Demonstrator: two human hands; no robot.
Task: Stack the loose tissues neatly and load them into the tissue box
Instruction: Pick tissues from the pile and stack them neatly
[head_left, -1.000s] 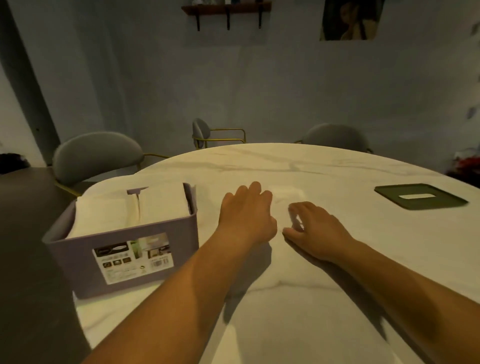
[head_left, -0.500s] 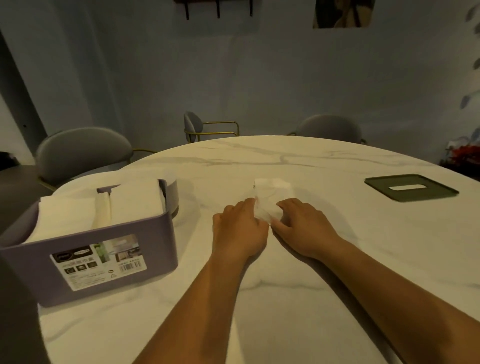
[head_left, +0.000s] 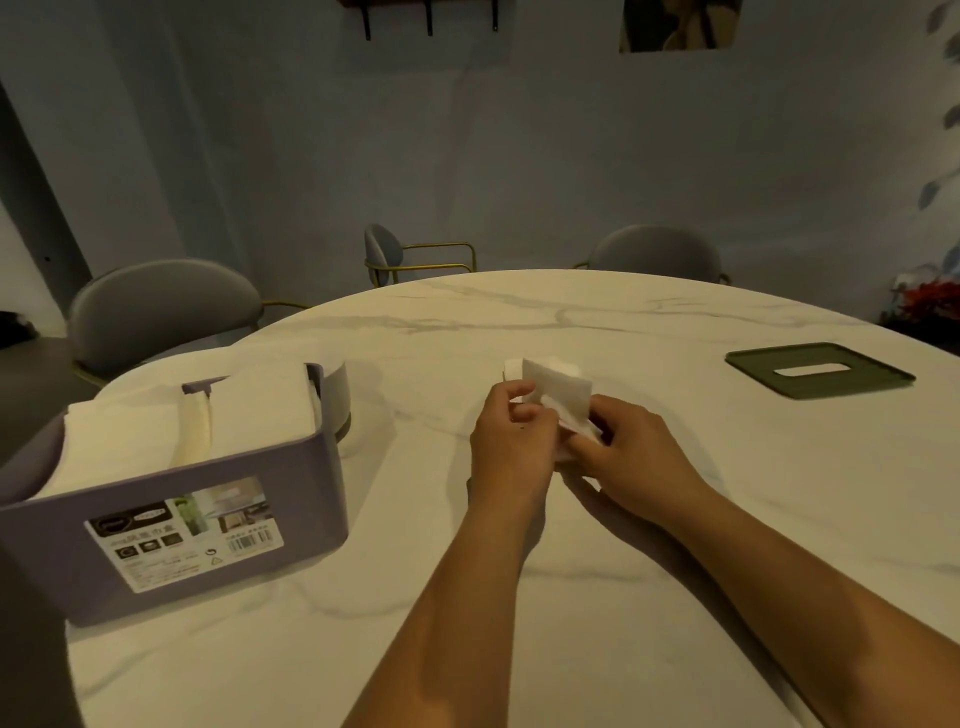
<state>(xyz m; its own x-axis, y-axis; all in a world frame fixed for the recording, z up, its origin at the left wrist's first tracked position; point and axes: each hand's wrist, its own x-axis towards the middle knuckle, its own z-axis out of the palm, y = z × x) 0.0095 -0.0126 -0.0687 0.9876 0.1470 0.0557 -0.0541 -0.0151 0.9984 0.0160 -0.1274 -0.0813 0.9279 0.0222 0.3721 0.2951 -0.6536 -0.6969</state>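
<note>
A small white folded tissue (head_left: 558, 384) is lifted just above the middle of the marble table (head_left: 597, 545), pinched from both sides. My left hand (head_left: 511, 441) grips its left edge and my right hand (head_left: 623, 452) grips its lower right part. At the table's left edge stands the purple tissue box (head_left: 171, 525), open on top, with white tissue stacks (head_left: 156, 421) inside that rise above its rim. The dark green box lid (head_left: 818, 369) with a slot lies flat at the far right.
A pale round object (head_left: 340, 400) stands right behind the purple box. Grey chairs (head_left: 161, 306) ring the far side of the table. Red flowers (head_left: 930, 306) show at the right edge.
Both hands went from lying flat on the table to pinching the tissue and raising it off the surface. The camera has tilted a little, so the box sits lower left.
</note>
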